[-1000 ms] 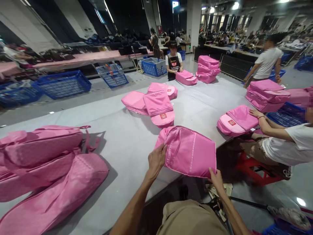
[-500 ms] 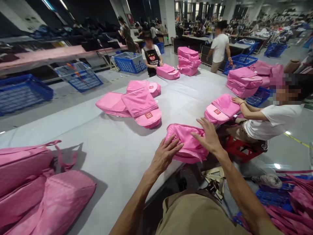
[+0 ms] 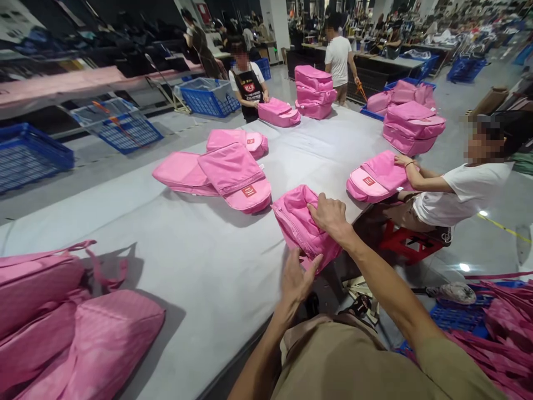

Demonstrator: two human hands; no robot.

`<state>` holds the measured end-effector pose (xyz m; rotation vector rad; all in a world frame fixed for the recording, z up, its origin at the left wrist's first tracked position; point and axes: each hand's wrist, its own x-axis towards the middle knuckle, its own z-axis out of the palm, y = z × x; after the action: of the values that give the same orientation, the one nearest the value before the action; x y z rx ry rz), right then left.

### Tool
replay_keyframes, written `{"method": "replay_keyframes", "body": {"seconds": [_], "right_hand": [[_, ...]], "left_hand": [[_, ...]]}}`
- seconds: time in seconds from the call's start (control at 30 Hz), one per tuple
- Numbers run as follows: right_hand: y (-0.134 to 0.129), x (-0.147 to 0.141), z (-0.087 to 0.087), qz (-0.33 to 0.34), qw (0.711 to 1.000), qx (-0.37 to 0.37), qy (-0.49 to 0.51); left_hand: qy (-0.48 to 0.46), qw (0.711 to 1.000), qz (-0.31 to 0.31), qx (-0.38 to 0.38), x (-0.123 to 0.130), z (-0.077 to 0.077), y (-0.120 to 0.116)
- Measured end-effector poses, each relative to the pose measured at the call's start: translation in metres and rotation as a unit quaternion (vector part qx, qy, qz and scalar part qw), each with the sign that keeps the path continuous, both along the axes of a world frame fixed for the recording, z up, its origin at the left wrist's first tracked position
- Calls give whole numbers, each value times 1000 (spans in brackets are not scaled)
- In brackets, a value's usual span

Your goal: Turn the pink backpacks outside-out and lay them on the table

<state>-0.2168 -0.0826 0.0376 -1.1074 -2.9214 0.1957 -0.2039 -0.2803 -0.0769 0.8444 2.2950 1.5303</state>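
Observation:
A pink backpack lies at the table's near edge, its zipper running along the side toward me. My right hand is closed on the fabric at its right side, fingers curled over the edge. Below the bag's near corner is my left hand, thumb and fingers apart, close to or touching the fabric; contact is hard to make out. Several more pink backpacks with red labels overlap on the table just beyond.
Larger pink bags lie at the near left of the white table. A co-worker on a red stool handles another backpack at right. Stacked backpacks stand at the far end. Blue crates line the floor.
The backpack has turned, so its zipped side now slants toward my left. My right hand has closed on its right side; my left hand has come off its top and down to the near corner.

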Motion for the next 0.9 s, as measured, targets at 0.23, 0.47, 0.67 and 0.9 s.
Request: {"method": "replay_keyframes", "body": {"seconds": [0.23,0.47,0.67,0.9], "right_hand": [[1,-1,-5,-9,1000,12,14],[9,9,-18,-17,999,20,28],[29,22,-23,62,997,44,22],[17,29,-16,185,980,64,27]], "left_hand": [[4,997,-71,17,-19,-3,3],[-38,995,80,-38,-40,-33,-33],[-285,938,194,-47,-30,-124,-70],[-236,946,214,-56,-32,-95,-75]]}}
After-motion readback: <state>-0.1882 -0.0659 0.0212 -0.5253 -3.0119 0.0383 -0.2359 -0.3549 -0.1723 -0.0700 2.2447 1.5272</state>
